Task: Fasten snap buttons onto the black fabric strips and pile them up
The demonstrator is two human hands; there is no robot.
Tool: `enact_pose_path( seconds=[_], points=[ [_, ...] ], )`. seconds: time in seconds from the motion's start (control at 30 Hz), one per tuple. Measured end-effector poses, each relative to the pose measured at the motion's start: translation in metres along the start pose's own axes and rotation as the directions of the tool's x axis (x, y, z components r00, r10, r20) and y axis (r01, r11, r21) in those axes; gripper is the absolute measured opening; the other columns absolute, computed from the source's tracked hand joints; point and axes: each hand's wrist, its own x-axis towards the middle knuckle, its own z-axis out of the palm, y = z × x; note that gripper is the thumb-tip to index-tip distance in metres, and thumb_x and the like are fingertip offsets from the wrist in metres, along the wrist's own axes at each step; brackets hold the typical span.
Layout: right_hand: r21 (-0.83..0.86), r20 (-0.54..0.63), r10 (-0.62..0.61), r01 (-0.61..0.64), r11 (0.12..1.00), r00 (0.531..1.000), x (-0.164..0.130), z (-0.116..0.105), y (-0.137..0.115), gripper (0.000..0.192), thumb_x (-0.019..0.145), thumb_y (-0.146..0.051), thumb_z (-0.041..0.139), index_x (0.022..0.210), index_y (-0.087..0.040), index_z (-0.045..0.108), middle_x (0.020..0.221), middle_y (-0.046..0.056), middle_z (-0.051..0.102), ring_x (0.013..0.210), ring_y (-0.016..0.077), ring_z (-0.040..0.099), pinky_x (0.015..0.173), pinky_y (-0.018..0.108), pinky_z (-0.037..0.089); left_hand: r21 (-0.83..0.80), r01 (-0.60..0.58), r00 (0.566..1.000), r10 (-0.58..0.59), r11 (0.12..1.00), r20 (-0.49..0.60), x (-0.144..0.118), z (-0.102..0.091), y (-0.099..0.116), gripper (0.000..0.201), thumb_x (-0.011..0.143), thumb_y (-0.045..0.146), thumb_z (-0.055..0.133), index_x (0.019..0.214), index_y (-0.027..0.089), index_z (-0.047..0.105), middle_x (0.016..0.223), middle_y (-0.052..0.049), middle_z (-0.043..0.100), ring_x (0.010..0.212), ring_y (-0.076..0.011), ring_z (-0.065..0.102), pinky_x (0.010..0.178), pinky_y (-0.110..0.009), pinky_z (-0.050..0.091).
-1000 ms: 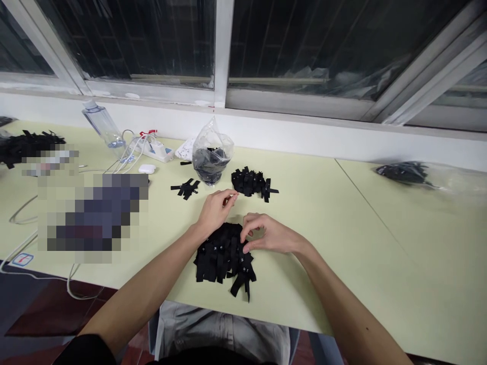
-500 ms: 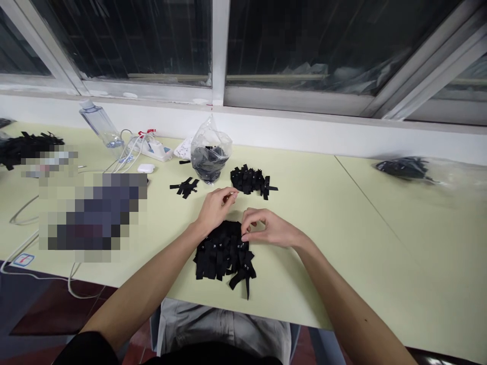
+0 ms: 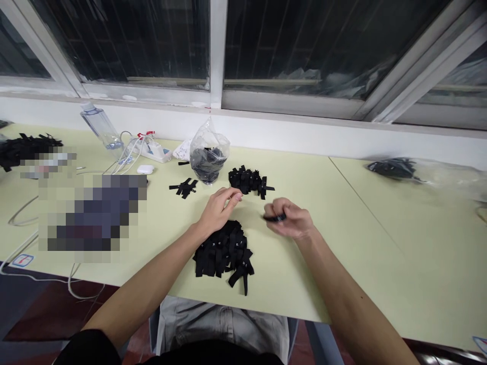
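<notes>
A heap of black fabric strips with small white marks (image 3: 222, 252) lies on the pale green table (image 3: 335, 238) right in front of me. My left hand (image 3: 218, 208) hovers over the heap's far edge, fingers loosely curled with nothing in them. To the right of the heap, my right hand (image 3: 289, 219) is closed on one black strip (image 3: 274, 218), lifted clear of the pile. Further back lies a second, smaller pile of black strips (image 3: 249, 181).
A clear plastic bag of black strips (image 3: 208, 154) stands behind the piles, with a few loose strips (image 3: 183, 187) to its left. A water bottle (image 3: 99, 126), power strip with cables (image 3: 149, 149) and white earbud case (image 3: 145, 169) sit at back left. Another bag (image 3: 395, 168) lies far right.
My right hand has pulled one strip off the near heap and moved it right and away. My left hand stayed almost still above the heap.
</notes>
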Motion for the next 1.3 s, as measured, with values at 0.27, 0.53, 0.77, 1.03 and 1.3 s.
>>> enact_pose_path(
  seconds=[0.27,0.53,0.77,1.03,1.3],
  points=[
    [-0.265,0.567,0.532,-0.472,0.841,0.629,0.006,0.024,0.013,0.014,0.085,-0.024,0.069,0.095,-0.016,0.076,0.109,0.017,0.072,0.097,0.0290,0.072,0.077,0.036,0.060,0.001,0.036,0.999,-0.036,0.999,0.009,0.000,0.001,-0.007,0.034,0.102,0.040,0.036,0.107,0.021,0.064,0.098,-0.004,0.069,0.098,-0.0194,0.061,0.090,-0.032,0.045],
    [-0.420,0.414,0.571,-0.407,0.811,0.709,0.015,0.025,0.018,0.013,0.086,-0.022,0.070,0.093,-0.013,0.075,0.120,0.018,0.068,0.111,0.0248,0.065,0.096,0.038,0.050,0.016,0.028,0.999,-0.028,0.999,0.017,0.001,0.002,-0.010,0.036,0.102,0.040,0.034,0.106,0.021,0.064,0.097,-0.004,0.070,0.097,-0.0190,0.061,0.090,-0.032,0.044],
    [-0.439,0.296,0.556,-0.407,0.801,0.776,0.015,0.024,0.013,0.016,0.087,-0.026,0.069,0.097,-0.016,0.076,0.116,0.014,0.071,0.108,0.0236,0.066,0.094,0.039,0.050,0.016,0.029,0.999,-0.029,0.999,0.022,0.000,0.002,-0.010,0.037,0.102,0.041,0.033,0.107,0.021,0.064,0.097,-0.005,0.070,0.097,-0.0189,0.061,0.089,-0.032,0.045],
    [-0.467,0.149,0.503,-0.388,0.794,0.851,0.012,0.020,0.010,0.016,0.086,-0.027,0.070,0.097,-0.017,0.076,0.111,0.011,0.072,0.104,0.0223,0.067,0.093,0.038,0.050,0.012,0.038,0.999,-0.038,0.999,0.020,0.001,0.001,-0.009,0.037,0.102,0.042,0.033,0.106,0.021,0.064,0.096,-0.005,0.070,0.096,-0.0184,0.062,0.089,-0.031,0.046],
    [-0.335,0.226,0.439,-0.354,0.873,0.869,0.010,0.021,0.010,0.015,0.083,-0.028,0.073,0.092,-0.016,0.076,0.110,0.015,0.071,0.105,0.0274,0.068,0.094,0.046,0.050,0.010,0.045,0.999,-0.045,0.999,0.010,0.002,-0.002,-0.010,0.037,0.102,0.041,0.033,0.106,0.021,0.064,0.097,-0.005,0.070,0.097,-0.0186,0.062,0.089,-0.031,0.045]
  ],
)
